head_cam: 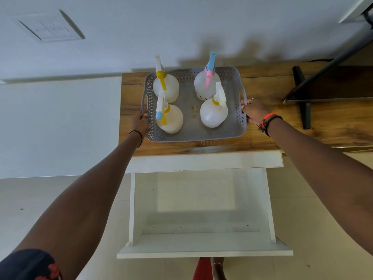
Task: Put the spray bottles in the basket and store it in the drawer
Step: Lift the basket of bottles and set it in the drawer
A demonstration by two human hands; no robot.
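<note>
Basket (193,136) handles sit clasped in the left hand (139,123) and right hand (254,112), four spray bottles (213,114) upright between them on the wooden top (262,136). Lift level, then lower it into the open drawer (201,235) below the wrists.

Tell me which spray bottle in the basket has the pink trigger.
The back right bottle in the basket: its sprayer is pink with a blue nozzle. The other three have yellow collars with white or yellow sprayers.

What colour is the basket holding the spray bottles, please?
Grey, with perforated walls; the basket shows best in the head view.
</note>
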